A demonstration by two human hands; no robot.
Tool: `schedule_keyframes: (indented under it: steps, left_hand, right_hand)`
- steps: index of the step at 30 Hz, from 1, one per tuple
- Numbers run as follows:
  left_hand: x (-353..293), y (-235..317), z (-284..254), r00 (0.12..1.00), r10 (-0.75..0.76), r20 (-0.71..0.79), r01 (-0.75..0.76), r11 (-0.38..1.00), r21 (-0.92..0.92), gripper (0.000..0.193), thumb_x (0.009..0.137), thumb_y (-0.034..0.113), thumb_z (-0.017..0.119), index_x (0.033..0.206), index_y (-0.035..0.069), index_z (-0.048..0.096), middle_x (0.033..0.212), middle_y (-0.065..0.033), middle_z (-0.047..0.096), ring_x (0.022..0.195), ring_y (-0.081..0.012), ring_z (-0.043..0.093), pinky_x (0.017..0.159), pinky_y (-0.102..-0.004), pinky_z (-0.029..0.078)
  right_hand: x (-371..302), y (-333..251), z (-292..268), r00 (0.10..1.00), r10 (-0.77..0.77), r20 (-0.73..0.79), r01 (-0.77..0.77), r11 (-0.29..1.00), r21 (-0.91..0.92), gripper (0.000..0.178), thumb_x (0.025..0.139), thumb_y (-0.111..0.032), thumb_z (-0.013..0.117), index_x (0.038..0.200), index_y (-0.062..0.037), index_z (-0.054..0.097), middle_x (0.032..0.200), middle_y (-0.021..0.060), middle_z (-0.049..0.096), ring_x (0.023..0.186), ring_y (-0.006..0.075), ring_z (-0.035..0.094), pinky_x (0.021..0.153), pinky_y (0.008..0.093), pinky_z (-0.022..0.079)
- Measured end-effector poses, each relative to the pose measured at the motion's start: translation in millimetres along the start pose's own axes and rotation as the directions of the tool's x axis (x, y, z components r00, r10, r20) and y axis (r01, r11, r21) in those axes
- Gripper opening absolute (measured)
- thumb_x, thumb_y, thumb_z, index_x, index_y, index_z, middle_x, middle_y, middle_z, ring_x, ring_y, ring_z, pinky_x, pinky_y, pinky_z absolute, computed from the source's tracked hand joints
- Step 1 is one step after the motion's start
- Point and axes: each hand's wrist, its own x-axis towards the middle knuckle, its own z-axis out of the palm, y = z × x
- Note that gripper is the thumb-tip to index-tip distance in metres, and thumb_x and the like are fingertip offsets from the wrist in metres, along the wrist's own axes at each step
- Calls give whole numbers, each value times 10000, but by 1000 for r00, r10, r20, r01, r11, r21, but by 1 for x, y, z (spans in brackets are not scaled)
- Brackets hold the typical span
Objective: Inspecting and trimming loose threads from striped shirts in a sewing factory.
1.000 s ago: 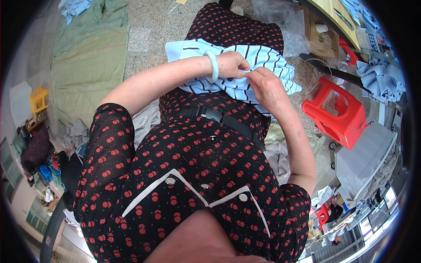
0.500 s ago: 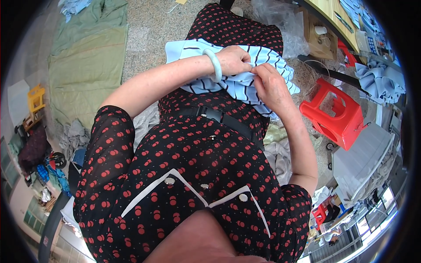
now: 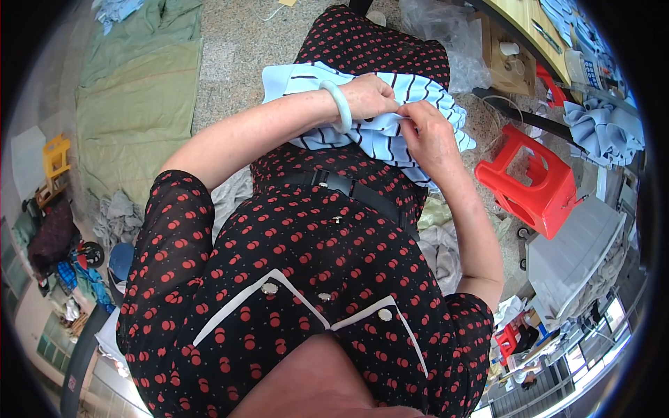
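Observation:
Across my lap lies a light blue garment (image 3: 391,145) with dark stripes, bunched in loose folds. My left hand (image 3: 368,97), with a pale bangle (image 3: 337,104) at its wrist, is closed on the cloth near the middle. Close beside it on the right, my right hand (image 3: 428,132) pinches the same garment, thumb and forefinger together. The fingertips of both hands almost meet. Whatever small detail lies between them is too small to make out.
A red plastic stool (image 3: 550,202) stands to the right, by a grey bin (image 3: 575,258). At the upper right are a wooden tabletop (image 3: 519,14), a cardboard box (image 3: 498,66) and a heap of blue cloth (image 3: 605,132). Green sheeting (image 3: 143,104) covers floor at the left.
Both hands stay at nearly the same place on the garment. Only slight finger and wrist shifts show, and the cloth has hardly moved.

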Motion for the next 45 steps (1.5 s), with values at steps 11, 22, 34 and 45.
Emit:
schedule_keyframes:
  steps: [11,22,34,45]
  left_hand:
    - [-7,6,4,952,302,-44,-256,868,425,308,732,255,472,672,-41,534,685,-204,561,705,-366,545,678,-430,425]
    - [-14,-13,21,904,402,-143,-300,837,457,218,750,195,529,813,-14,537,835,-194,557,791,-359,553,706,-429,445]
    - [-19,-13,26,874,449,-187,-276,775,569,169,743,125,474,852,5,521,788,-181,552,705,-355,555,621,-432,459]
    - [-10,-20,18,805,561,-194,-383,741,552,124,727,89,466,770,-14,521,719,-161,529,657,-339,532,579,-415,428]
  right_hand:
    - [0,5,6,994,-94,-57,90,993,-77,147,717,19,527,862,-3,538,802,148,556,788,307,542,688,377,441]
    - [2,5,7,989,-143,-43,140,988,-67,188,679,46,477,858,0,513,809,156,529,792,314,509,693,380,426]
    - [-2,6,11,992,-105,-63,102,993,-53,183,731,55,478,906,17,520,842,169,547,813,326,525,710,384,431]
    - [4,13,15,984,-58,-167,79,989,124,179,747,54,486,914,-7,508,827,149,562,791,302,558,681,358,446]
